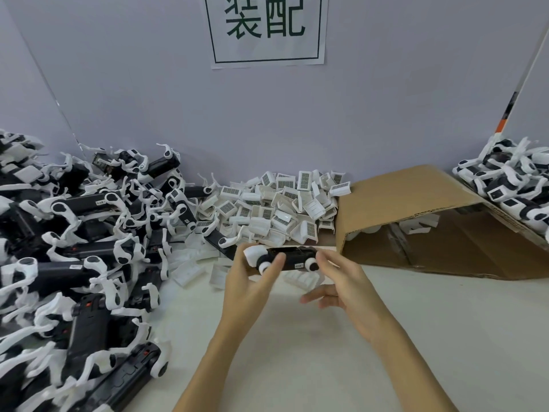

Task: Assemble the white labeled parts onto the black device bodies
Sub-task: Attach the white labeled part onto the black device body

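Observation:
A black device body [292,259] with white joints lies level in the air above the table, held between both hands. My left hand [252,281] grips its left end, thumb over the top of a white joint. My right hand [338,281] holds its right end between thumb and fingers, the lower fingers spread loose beneath. Behind it lies a heap of white labeled parts [282,209] against the wall. A few more white parts [303,279] lie on the table right under the body.
A big pile of black device bodies [77,263] with white legs fills the table's left side. A tipped cardboard box [430,221] lies open at the right. More black-and-white devices [514,185] are heaped on and behind it. A paper sign [266,28] hangs on the wall.

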A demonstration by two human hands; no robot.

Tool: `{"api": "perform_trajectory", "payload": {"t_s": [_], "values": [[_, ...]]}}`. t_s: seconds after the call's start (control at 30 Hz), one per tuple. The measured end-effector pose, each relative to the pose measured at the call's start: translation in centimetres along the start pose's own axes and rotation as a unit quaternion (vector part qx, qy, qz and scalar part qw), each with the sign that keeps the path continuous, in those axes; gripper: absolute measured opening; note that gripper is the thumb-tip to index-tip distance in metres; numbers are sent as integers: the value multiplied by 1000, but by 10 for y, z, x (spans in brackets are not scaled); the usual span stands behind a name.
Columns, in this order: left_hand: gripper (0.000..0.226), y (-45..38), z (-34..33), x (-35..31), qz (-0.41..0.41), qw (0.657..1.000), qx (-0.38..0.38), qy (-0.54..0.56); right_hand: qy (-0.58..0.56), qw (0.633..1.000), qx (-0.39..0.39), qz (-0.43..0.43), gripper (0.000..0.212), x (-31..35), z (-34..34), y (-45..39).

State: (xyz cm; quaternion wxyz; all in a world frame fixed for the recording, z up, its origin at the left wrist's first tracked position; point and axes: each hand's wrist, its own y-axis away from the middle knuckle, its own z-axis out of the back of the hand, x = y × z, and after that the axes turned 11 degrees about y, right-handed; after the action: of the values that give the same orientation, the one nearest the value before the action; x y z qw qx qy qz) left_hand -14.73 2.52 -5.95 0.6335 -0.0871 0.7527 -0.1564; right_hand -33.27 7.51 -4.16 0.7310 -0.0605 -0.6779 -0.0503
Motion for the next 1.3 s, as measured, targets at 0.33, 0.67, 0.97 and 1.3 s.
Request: {"api": "perform_trajectory", "payload": {"t_s": [0.33,0.67,0.97,1.3], "values": [[49,-4,3,-1,162,985,31,51,63,998,-17,6,50,1,-6,-1],[21,-4,3,1,134,985,86,69,-197,949,54,-242,78,1,5,-1],[79,-10,4,-5,218,958,23,186,-69,996,57,-20,57,-5,10,-4],[67,-9,16,1,25,982,-149,109,207,965,120,103,58,-6,-18,7]]}}
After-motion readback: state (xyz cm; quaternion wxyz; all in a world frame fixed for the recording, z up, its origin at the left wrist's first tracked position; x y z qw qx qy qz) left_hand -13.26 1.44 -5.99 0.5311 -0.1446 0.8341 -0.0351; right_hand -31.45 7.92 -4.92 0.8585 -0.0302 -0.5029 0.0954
